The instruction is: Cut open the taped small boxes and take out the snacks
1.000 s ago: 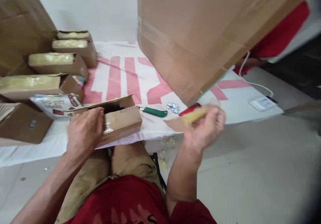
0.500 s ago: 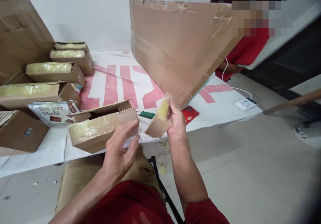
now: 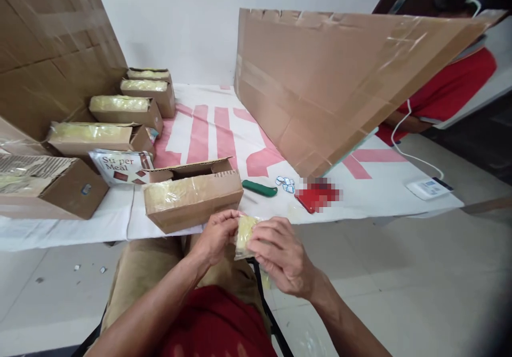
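Both of my hands hold a small piece of yellowish tape [image 3: 245, 231] just in front of the table's near edge, above my lap. My left hand [image 3: 216, 235] pinches its left side and my right hand [image 3: 279, 252] covers its right side. Right behind them, an open cardboard box [image 3: 193, 197] with tape across its front face sits on the white cloth [image 3: 360, 191]. A green-handled knife [image 3: 259, 188] lies to the right of that box.
Several taped cardboard boxes [image 3: 120, 109] line the table's left side, beside a "Super Meal" packet [image 3: 120, 166]. A large cardboard sheet [image 3: 332, 79] stands upright at right, with a person in red [image 3: 452, 87] behind it. A red phone [image 3: 316, 197] and small stickers [image 3: 285, 183] lie nearby.
My right hand has brought the tape piece down and toward me from above the table. My left hand left the box and joined it on the tape. The camera view shifted.
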Demonstrator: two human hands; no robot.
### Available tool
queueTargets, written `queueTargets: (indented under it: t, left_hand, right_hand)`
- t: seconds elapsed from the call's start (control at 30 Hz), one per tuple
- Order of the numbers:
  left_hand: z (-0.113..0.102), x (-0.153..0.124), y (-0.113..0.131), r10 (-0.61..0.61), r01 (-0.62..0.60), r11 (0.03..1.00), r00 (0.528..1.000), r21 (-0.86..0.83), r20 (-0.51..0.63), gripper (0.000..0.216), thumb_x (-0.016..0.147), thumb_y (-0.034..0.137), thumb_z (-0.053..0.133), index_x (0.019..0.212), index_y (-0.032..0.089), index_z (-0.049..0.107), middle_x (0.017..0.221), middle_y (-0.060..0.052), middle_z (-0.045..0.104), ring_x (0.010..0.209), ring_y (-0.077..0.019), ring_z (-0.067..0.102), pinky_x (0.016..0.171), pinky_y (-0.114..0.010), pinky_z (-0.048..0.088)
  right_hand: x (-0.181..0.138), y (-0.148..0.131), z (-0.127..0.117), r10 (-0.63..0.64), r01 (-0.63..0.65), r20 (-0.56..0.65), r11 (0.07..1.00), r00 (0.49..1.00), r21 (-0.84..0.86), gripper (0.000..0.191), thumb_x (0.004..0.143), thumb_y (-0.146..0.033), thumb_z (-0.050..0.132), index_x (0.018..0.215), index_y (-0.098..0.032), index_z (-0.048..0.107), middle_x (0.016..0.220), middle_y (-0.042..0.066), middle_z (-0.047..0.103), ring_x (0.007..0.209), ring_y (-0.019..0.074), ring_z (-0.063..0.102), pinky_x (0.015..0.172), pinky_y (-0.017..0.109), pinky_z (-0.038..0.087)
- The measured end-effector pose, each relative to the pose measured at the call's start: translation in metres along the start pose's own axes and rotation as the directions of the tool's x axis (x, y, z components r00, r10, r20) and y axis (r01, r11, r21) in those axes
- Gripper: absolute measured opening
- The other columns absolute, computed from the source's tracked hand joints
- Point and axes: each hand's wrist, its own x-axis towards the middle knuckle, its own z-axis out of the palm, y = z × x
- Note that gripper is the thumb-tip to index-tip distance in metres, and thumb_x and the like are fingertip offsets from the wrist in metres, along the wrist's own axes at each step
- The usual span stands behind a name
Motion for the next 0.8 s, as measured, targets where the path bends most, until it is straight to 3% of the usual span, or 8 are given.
queueTargets:
  t: [0.1,0.2,0.27,0.37,0.43,0.57,0.67,0.8]
  left_hand:
    - [-0.009,-0.006,-0.003,-0.063,0.065,0.997,0.997,-0.042,0.039,0.049,0.057,0.042,0.091,0.094,0.013,0.076,0.081,-0.005,0.072,0.066,-0.0134,0.062,0.059,-0.024,0.047]
    - [-0.016,-0.01,-0.011,0.048,-0.047,0.998,0.998,0.053,-0.033,0.046,0.059,0.038,0.094,0.094,0.015,0.077,0.085,-0.004,0.074,0.071,-0.0122,0.063,0.065,-0.022,0.048]
    - [-0.019,-0.011,-0.017,0.127,-0.118,0.984,0.99,0.133,-0.065,0.041,0.06,0.035,0.095,0.091,0.016,0.076,0.083,-0.003,0.075,0.072,-0.012,0.062,0.068,-0.022,0.049]
    - [-0.018,-0.012,-0.028,0.177,-0.164,0.963,0.984,0.212,-0.039,0.04,0.064,0.038,0.093,0.095,0.017,0.077,0.088,-0.004,0.077,0.077,-0.0154,0.066,0.073,-0.026,0.052]
    - [-0.012,-0.012,-0.037,0.184,-0.183,0.948,0.983,0.259,0.021,0.04,0.068,0.042,0.091,0.098,0.018,0.079,0.094,-0.006,0.078,0.084,-0.019,0.069,0.078,-0.029,0.054]
    - [-0.007,-0.019,-0.05,0.172,-0.216,0.888,0.975,0.405,0.142,0.052,0.076,0.047,0.085,0.121,0.021,0.076,0.104,-0.01,0.079,0.094,-0.0243,0.073,0.089,-0.035,0.057]
    - [-0.021,-0.031,-0.042,0.172,-0.235,0.819,0.971,0.523,0.168,0.061,0.084,0.047,0.078,0.138,0.022,0.067,0.114,-0.012,0.078,0.1,-0.0258,0.073,0.093,-0.038,0.058]
    - [-0.056,-0.065,-0.013,0.078,-0.174,0.718,0.982,0.674,0.17,0.043,0.091,0.043,0.07,0.128,0.023,0.074,0.113,-0.013,0.079,0.097,-0.0258,0.075,0.082,-0.035,0.061]
  right_hand:
    - [-0.01,-0.002,0.004,0.027,-0.016,0.135,0.997,0.991,-0.081,0.023,0.092,-0.015,0.058,0.111,-0.02,0.071,0.103,0.007,0.077,0.106,0.0251,0.068,0.093,0.044,0.05]
    - [-0.026,0.002,0.006,0.09,-0.116,0.214,0.987,0.973,0.115,0.03,0.097,-0.038,0.061,0.12,-0.022,0.072,0.119,0.01,0.076,0.123,0.0294,0.065,0.104,0.05,0.049]
    - [-0.038,0.005,0.006,0.22,-0.251,0.139,0.928,0.966,0.277,0.039,0.1,-0.051,0.056,0.123,-0.024,0.073,0.126,0.011,0.075,0.126,0.0296,0.065,0.105,0.049,0.05]
    - [-0.051,0.007,0.009,0.586,-0.505,-0.063,0.743,0.808,0.438,0.039,0.101,-0.05,0.057,0.126,-0.023,0.072,0.121,0.012,0.076,0.107,0.0245,0.073,0.093,0.041,0.058]
    - [-0.055,0.006,0.012,0.714,-0.623,-0.058,0.644,0.697,0.443,0.038,0.094,-0.045,0.069,0.123,-0.021,0.072,0.109,0.009,0.079,0.094,0.0216,0.075,0.085,0.035,0.06]
    - [-0.073,0.009,0.006,0.773,-0.723,0.002,0.592,0.634,0.355,0.019,0.088,-0.038,0.073,0.094,-0.02,0.078,0.084,0.003,0.079,0.076,0.0188,0.073,0.073,0.029,0.061]
    - [-0.119,0.026,-0.01,0.852,-0.804,-0.024,0.502,0.523,0.318,0.024,0.088,-0.045,0.069,0.093,-0.023,0.079,0.086,0.006,0.081,0.076,0.0219,0.076,0.069,0.03,0.062]
    - [-0.191,0.064,-0.02,0.912,-0.905,0.026,0.41,0.41,-0.115,0.036,0.08,-0.054,0.06,0.079,-0.026,0.083,0.102,0.016,0.082,0.094,0.0369,0.078,0.079,0.051,0.065]
